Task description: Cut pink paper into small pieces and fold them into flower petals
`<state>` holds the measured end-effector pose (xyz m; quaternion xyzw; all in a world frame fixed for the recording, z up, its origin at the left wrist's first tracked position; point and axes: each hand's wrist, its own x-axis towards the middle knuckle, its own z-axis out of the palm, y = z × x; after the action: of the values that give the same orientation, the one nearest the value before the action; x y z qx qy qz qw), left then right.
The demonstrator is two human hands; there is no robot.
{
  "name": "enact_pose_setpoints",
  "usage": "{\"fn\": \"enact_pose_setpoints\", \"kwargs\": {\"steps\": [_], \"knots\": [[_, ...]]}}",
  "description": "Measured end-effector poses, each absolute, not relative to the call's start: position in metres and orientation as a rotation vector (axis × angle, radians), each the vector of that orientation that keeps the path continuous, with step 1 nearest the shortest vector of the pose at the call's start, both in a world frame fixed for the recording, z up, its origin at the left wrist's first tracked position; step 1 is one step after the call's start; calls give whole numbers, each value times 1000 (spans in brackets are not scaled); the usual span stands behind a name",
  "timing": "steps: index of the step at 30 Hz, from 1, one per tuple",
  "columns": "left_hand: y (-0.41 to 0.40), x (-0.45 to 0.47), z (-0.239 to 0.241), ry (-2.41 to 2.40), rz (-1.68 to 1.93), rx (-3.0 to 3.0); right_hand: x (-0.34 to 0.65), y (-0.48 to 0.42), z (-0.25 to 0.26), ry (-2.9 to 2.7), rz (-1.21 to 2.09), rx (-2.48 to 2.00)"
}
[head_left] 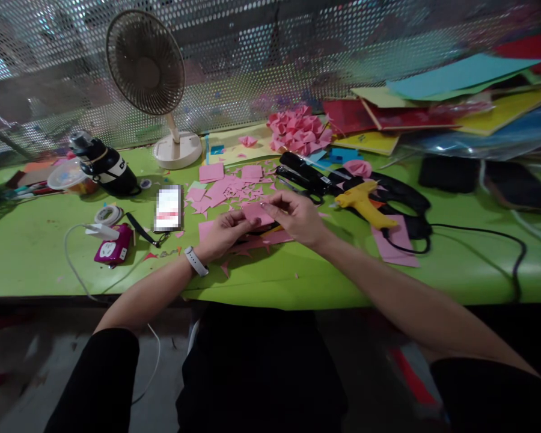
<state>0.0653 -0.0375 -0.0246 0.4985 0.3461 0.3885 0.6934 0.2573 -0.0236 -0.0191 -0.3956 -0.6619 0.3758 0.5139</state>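
Over the tabletop point(342, 285), a pink paper square point(258, 213) is pinched by the left hand point(225, 231) and right hand point(300, 218), fingers closed on its edges. It could be skewed or lost among the pink scraps point(240, 190) if either pinch were loosened.

Dressed in black. Wears a plain left sleeve point(94, 382) below the left part of the counter's point(333, 288) front edge, ending in a rounded hem near the elbow. Matches it with an equally dark right sleeve point(482, 391), below the right part of that edge. Leaves bare the skin from each hem down to the left hand point(228, 231) and right hand point(297, 216). Carries a slim, whitish band point(196, 261) around the left wrist. Shows black fabric point(261, 373) over the lap, beneath the edge's middle, too dark for making out seams.
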Motion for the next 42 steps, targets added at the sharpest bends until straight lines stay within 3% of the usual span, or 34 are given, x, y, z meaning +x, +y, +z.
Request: {"fn": "enact_pose_setpoints", "kwargs": {"steps": [9,25,42], "knots": [[-39,64,-23,852,702,1111,260,-25,-16,-1631,903,-957],[-34,60,-17,852,777,1139,279,-17,-2,-1859,1355,-956],[-30,54,-11,858,754,1163,283,-17,0,-1806,1306,-1011]]}}
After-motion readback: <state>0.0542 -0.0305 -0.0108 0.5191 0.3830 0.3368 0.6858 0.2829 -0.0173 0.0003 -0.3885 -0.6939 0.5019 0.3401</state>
